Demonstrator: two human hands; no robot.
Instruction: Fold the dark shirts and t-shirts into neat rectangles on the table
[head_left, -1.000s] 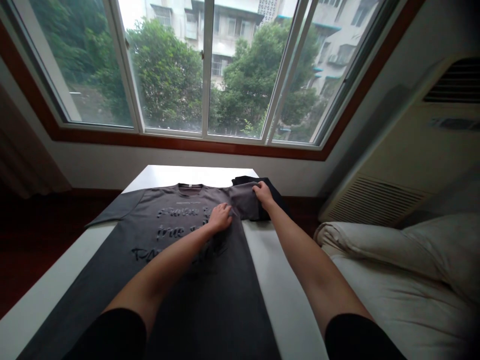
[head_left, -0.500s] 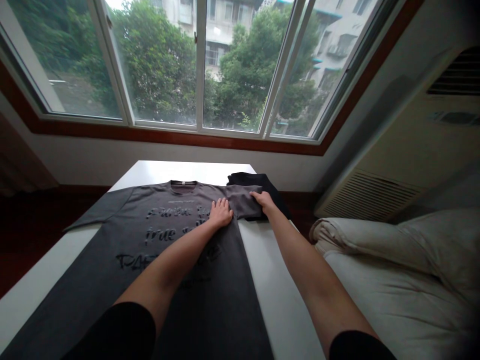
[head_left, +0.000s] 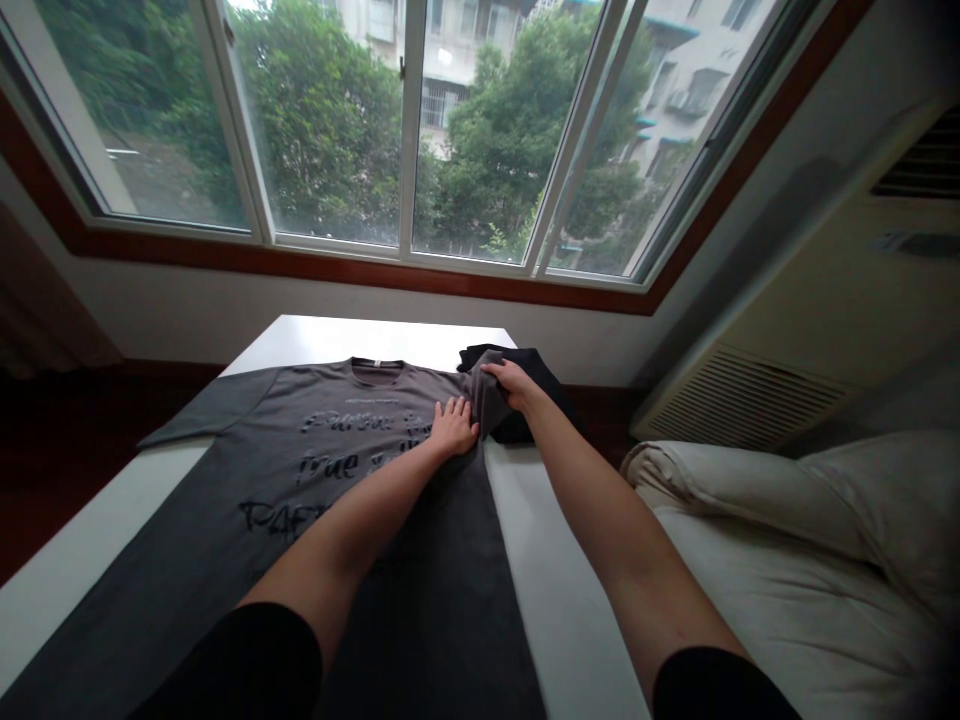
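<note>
Your left hand point(head_left: 454, 426) lies on the dark gray printed T-shirt point(head_left: 337, 440), near its right shoulder in the frame, fingers slightly spread and holding nothing. Your right hand point(head_left: 516, 382) has its grip closed on the shirt's gray fabric sleeve point(head_left: 489, 398), lifted and bunched at the center of the frame. The shirt is spread from the lower left to the center, over the white tabletop point(head_left: 555, 540), its other sleeve reaching left. Folded black cloth point(head_left: 547, 372) lies just beside and behind the raised sleeve.
</note>
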